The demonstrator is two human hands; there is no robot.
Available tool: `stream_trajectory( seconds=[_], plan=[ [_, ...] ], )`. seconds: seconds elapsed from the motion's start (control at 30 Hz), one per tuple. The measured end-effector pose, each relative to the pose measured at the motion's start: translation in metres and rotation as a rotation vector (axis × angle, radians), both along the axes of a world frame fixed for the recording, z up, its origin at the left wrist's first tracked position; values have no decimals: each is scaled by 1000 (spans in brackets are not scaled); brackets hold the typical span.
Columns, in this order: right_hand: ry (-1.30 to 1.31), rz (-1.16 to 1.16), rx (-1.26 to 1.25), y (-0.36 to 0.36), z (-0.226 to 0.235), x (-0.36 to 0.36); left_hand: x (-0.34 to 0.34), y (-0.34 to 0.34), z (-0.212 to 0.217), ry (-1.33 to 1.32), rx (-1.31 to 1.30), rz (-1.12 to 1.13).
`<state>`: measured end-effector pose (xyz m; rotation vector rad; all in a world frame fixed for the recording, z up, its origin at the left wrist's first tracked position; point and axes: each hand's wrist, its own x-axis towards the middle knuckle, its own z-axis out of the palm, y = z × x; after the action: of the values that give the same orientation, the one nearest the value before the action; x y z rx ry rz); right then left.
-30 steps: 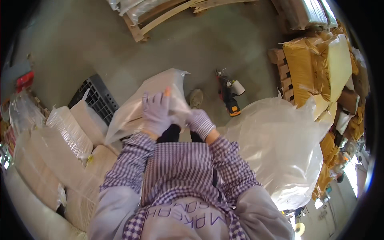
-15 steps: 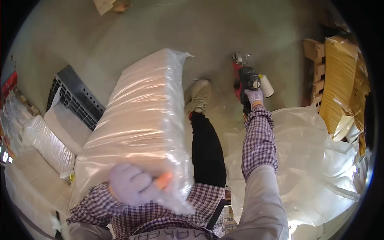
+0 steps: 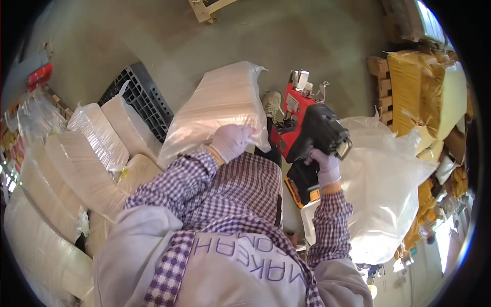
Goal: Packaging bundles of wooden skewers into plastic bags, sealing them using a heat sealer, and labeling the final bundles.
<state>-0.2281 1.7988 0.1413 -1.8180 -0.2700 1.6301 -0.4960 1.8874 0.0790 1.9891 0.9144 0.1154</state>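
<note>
A large clear plastic bag packed with beige contents (image 3: 220,100) lies before me, slanting away toward the upper middle. My left hand (image 3: 231,142), in a pale glove, is closed on the plastic at the bag's near end. My right hand (image 3: 326,168), also gloved, grips the handle of a red and black portable bag-sewing machine (image 3: 300,115). A battery pack with orange trim (image 3: 295,181) hangs under that handle. The machine is held up just right of the bag, with its metal sewing head pointing away from me. My fingertips are partly hidden on both hands.
Several similar packed bags (image 3: 82,169) are piled at the left, beside a black plastic pallet (image 3: 140,97). A large translucent plastic sheet or bag (image 3: 378,189) spreads at my right. Beyond it stand yellow-wrapped sacks (image 3: 414,92) next to a wooden pallet (image 3: 379,82).
The sewing machine has come up from low beside my foot, nearer to me and the bag. My left hand has shifted forward and right, still on the bag's end. The view has tilted.
</note>
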Motion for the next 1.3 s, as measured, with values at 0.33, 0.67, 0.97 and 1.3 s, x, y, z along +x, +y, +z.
stream_trajectory(
  seconds=[0.33,0.67,0.97,1.3],
  plan=[
    [-183,-9,18,18,63,-59,30,14,16,214,158,-2],
    [-312,474,135,27,52,-46,23,8,2,-133,16,116],
    [-271,896,60,90,66,-53,29,28,23,149,-95,0],
    [-90,328,-148,98,56,-83,-37,18,40,579,393,119]
  ],
)
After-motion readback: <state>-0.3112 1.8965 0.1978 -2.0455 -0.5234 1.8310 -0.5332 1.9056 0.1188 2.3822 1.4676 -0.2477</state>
